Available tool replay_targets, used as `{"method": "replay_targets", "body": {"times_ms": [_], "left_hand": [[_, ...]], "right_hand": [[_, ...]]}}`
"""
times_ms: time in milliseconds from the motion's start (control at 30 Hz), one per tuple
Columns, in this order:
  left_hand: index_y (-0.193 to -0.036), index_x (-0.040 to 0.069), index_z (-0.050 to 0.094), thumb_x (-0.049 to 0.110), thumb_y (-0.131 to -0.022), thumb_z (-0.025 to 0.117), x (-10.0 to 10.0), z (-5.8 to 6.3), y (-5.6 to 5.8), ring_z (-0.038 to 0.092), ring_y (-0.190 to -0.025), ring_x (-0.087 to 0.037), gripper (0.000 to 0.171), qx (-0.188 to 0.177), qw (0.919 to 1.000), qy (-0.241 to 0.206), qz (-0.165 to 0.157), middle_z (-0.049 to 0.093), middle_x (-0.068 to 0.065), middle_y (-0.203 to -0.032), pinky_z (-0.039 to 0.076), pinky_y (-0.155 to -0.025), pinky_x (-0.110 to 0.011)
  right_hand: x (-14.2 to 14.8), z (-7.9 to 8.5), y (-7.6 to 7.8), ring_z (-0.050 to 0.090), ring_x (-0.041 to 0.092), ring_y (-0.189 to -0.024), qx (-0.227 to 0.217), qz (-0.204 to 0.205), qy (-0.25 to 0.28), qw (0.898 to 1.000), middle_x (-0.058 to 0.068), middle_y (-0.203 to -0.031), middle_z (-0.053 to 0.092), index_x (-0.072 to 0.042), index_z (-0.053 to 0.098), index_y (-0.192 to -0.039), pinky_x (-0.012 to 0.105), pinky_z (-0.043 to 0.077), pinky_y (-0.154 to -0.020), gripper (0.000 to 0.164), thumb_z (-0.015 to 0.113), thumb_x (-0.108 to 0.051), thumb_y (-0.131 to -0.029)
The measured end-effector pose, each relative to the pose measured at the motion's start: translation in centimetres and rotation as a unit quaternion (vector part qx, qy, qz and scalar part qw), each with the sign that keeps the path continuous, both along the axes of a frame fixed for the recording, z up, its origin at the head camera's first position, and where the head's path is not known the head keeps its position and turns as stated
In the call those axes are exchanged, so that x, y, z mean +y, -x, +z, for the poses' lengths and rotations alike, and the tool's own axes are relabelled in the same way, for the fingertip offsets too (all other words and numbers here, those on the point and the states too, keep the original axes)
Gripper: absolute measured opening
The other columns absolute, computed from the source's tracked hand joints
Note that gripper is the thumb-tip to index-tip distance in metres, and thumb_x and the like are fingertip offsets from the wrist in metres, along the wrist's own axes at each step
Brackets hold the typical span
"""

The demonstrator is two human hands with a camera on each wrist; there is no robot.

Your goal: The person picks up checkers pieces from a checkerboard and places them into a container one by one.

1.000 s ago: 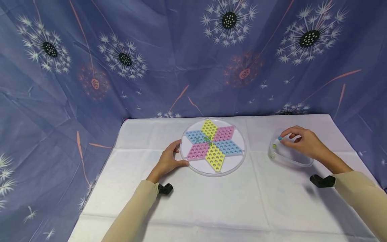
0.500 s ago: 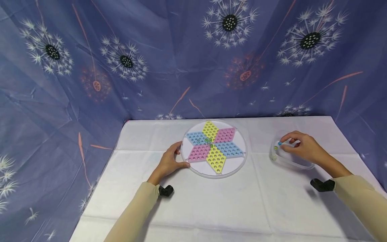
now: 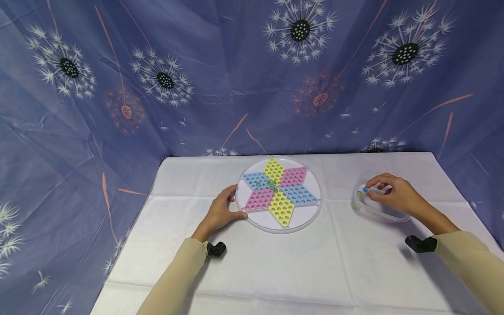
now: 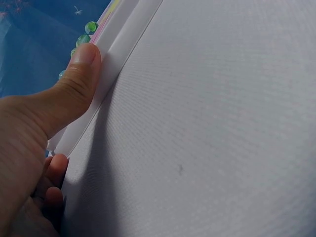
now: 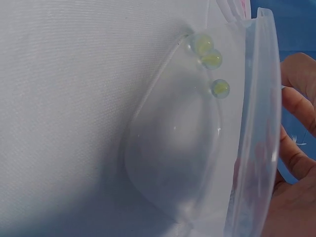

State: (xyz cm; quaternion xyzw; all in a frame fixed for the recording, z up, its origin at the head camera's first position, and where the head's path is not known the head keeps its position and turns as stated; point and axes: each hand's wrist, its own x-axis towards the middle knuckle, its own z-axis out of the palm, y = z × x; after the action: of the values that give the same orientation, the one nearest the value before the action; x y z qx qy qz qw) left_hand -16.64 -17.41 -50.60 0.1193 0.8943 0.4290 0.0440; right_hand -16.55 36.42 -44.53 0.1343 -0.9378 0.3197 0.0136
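Note:
My left hand (image 3: 221,211) holds the near left rim of a round Chinese checkers board (image 3: 253,162). In the left wrist view its thumb (image 4: 79,81) lies on the white rim, with curled fingertips lower down at the edge. Several green and bluish marbles (image 3: 275,190) sit near the middle of the six-pointed star. My right hand (image 3: 395,194) is over a clear plastic container (image 3: 379,214), pinching a blue marble (image 3: 365,189) between thumb and index finger. Yellow-green marbles (image 5: 219,89) lie inside the container, seen through its wall in the right wrist view.
A white cloth (image 3: 299,267) covers the table, and board and container stand apart on it. Behind and to the left hangs a blue dandelion-print curtain (image 3: 220,78). Each sleeve has a black wrist mount (image 3: 421,243).
My right hand has lowered slightly over the container, still pinching the blue marble. The left hand stays at the board's rim. The head view has shifted a little.

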Motion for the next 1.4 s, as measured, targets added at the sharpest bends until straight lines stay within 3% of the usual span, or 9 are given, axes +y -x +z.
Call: {"method": "replay_targets", "body": {"times_ms": [233, 533, 767, 1200, 1400], "left_hand": [[-0.159, 0.011, 0.038, 0.029, -0.071, 0.097, 0.0, -0.1, -0.1, 0.050, -0.107, -0.022, 0.107, -0.003, 1.0000, 0.002, 0.001, 0.056, -0.008, -0.118, 0.039, -0.098, -0.042], [-0.158, 0.009, 0.039, 0.027, -0.070, 0.098, 0.0, 0.1, -0.2, 0.050, -0.106, -0.023, 0.108, -0.002, 1.0000, -0.006, 0.001, 0.056, -0.009, -0.115, 0.039, -0.098, -0.042], [-0.158, 0.010, 0.039, 0.028, -0.070, 0.097, 0.0, 0.0, -0.3, 0.050, -0.107, -0.023, 0.108, -0.002, 1.0000, -0.006, 0.002, 0.056, -0.008, -0.118, 0.040, -0.098, -0.043], [-0.159, 0.010, 0.038, 0.028, -0.069, 0.098, 0.1, 0.0, -0.1, 0.051, -0.107, -0.023, 0.109, 0.001, 1.0000, -0.006, 0.000, 0.056, -0.009, -0.121, 0.041, -0.097, -0.043], [-0.158, 0.009, 0.039, 0.027, -0.070, 0.097, 0.0, 0.2, -0.1, 0.050, -0.107, -0.024, 0.107, 0.002, 1.0000, -0.008, -0.001, 0.056, -0.009, -0.120, 0.040, -0.097, -0.043]], "right_hand": [[0.0, -0.3, 0.0, 0.057, 0.018, -0.093, 0.002, -0.001, 0.006, 1.000, 0.009, -0.121, 0.063, -0.013, 0.073, -0.122, 0.019, 0.048, -0.071, 0.035, 0.081, -0.028, -0.091], [0.1, -0.5, -0.2, 0.056, 0.021, -0.093, 0.004, 0.003, 0.010, 1.000, 0.006, -0.121, 0.062, -0.014, 0.073, -0.121, 0.020, 0.049, -0.071, 0.033, 0.080, -0.027, -0.092], [0.0, -0.2, -0.1, 0.057, 0.018, -0.091, 0.031, 0.001, 0.013, 0.999, 0.003, -0.118, 0.063, -0.013, 0.074, -0.118, 0.015, 0.047, -0.070, 0.030, 0.081, -0.024, -0.091], [-3.1, 2.7, 1.6, 0.053, 0.006, -0.091, 0.063, 0.004, 0.034, 0.997, -0.003, -0.111, 0.064, -0.021, 0.075, -0.112, 0.010, 0.044, -0.072, 0.025, 0.083, -0.022, -0.089], [-6.0, 3.9, 2.7, 0.052, 0.008, -0.092, 0.068, 0.026, 0.035, 0.997, -0.002, -0.111, 0.065, -0.020, 0.075, -0.113, 0.015, 0.045, -0.074, 0.026, 0.083, -0.024, -0.089]]}}
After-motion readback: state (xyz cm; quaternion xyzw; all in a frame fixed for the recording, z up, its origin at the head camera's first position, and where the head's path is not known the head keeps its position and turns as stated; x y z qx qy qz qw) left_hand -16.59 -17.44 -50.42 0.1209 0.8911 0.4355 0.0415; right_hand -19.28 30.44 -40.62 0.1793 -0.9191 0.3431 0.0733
